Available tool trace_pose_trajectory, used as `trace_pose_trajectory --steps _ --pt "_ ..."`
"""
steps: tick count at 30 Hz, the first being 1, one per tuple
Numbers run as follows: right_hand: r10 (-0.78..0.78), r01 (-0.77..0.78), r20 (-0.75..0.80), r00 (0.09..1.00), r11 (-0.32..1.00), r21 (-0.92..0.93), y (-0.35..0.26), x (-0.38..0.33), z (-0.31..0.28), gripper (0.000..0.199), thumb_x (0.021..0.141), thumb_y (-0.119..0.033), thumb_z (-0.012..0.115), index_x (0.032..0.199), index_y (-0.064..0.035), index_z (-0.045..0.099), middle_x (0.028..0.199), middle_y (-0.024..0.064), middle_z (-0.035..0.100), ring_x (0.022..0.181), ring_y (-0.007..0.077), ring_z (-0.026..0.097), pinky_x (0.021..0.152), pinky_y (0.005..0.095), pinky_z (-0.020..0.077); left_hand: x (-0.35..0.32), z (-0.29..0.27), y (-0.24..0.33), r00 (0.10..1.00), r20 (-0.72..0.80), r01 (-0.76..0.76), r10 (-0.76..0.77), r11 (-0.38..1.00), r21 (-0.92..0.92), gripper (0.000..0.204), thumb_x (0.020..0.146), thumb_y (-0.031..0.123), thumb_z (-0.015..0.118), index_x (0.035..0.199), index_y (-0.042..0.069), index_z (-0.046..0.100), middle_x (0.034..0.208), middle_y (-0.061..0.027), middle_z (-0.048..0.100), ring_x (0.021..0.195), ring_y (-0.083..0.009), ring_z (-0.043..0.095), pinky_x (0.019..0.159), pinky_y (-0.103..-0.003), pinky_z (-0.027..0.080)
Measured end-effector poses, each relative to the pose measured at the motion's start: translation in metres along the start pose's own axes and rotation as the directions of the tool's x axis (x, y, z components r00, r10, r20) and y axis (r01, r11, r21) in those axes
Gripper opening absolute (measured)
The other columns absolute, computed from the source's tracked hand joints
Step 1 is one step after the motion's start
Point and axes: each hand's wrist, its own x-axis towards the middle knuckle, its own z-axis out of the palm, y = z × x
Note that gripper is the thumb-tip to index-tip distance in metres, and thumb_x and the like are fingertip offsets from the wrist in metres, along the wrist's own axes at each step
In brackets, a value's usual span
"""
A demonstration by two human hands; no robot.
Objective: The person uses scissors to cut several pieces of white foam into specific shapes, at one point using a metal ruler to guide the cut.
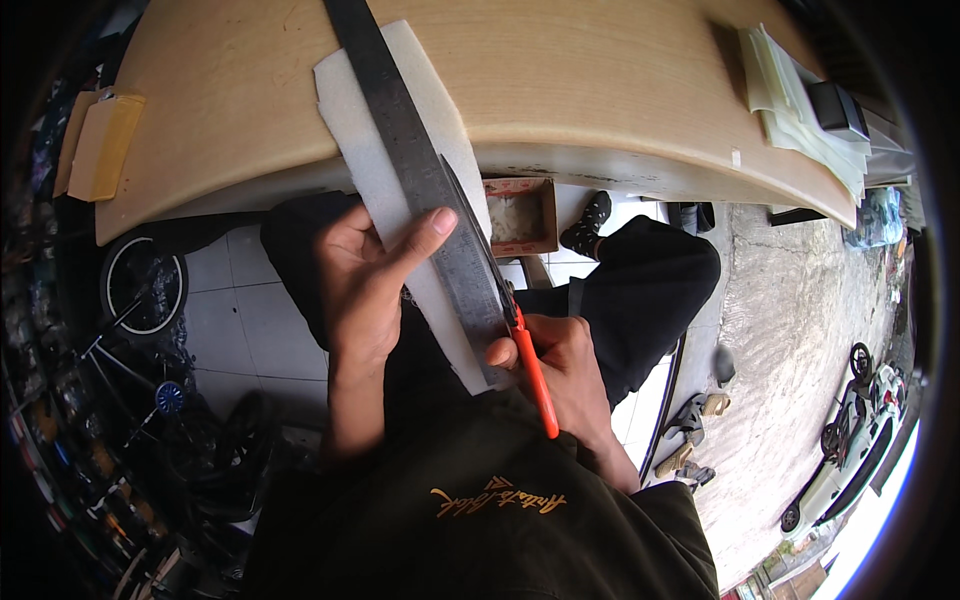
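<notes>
A long steel ruler (390, 110) lies lengthwise over a strip of thick white felt-like sheet (345, 100). Both reach from my lap up onto the table. My left hand (362, 290) clamps them, its thumb pressed on top of the ruler and its fingers partly hidden under the sheet. Along the ruler's right edge run the dark blades of red-handled scissors (533, 380). My right hand (568, 365) is closed around the scissors' handles, with its thumb by the ruler's near end. How far the blades are apart is hard to make out.
The wooden table (600, 80) curves across the front. On it, a brown cardboard piece (105, 145) sits far left and pale sheets (785, 100) far right. Below stands an open cardboard box (520, 215). A small bicycle (145, 290) is left; sandals (688, 425) lie right.
</notes>
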Motion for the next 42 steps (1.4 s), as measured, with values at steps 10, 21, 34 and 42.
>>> trace_pose_trajectory --steps 10,21,34,42 --pt "-0.019 0.019 0.056 0.998 1.0 0.006 0.003 0.002 0.0 0.076 0.074 -0.068 0.065 0.062 0.0057 0.05 0.048 0.009 0.038 0.048 0.0168 0.032 0.046 0.0365 0.0325 -0.002 0.002 0.005 1.0 0.028 -0.002 0.002 1.0 -0.001 0.019 0.08 0.003 0.073 0.096 -0.004 0.066 0.091 -0.0081 0.069 0.083 -0.0096 0.062 0.079 -0.025 0.047" --pt "-0.054 0.077 0.146 0.988 0.984 -0.162 0.007 0.0 -0.009 0.086 0.068 -0.081 0.056 0.066 0.0054 0.05 0.052 0.0192 0.047 0.053 0.0406 0.051 0.054 0.0435 0.041 -0.005 -0.003 0.002 0.998 0.062 0.0 0.0 1.0 0.005 0.024 0.078 0.004 0.075 0.098 -0.004 0.065 0.091 -0.008 0.068 0.083 -0.0096 0.062 0.079 -0.025 0.047" --pt "-0.001 0.002 0.034 0.999 0.999 -0.048 -0.001 0.005 0.004 0.071 0.08 -0.064 0.06 0.066 0.0049 0.051 0.051 0.0075 0.039 0.05 0.0139 0.035 0.048 0.0349 0.0318 -0.008 -0.005 0.001 0.992 0.125 0.025 -0.031 0.999 0.047 0.023 0.079 0.003 0.075 0.098 -0.004 0.064 0.091 -0.0079 0.068 0.083 -0.0097 0.061 0.077 -0.025 0.047" --pt "-0.003 0.003 0.012 1.0 1.0 -0.004 -0.002 0.004 0.009 0.07 0.081 -0.063 0.061 0.063 0.004 0.05 0.049 0.0058 0.037 0.05 0.0137 0.033 0.047 0.0357 0.0303 0.002 0.0 0.002 0.999 0.002 -0.036 0.036 0.999 -0.022 0.02 0.085 0.009 0.07 0.099 -0.004 0.064 0.093 -0.0072 0.067 0.084 -0.0083 0.06 0.08 -0.024 0.045"
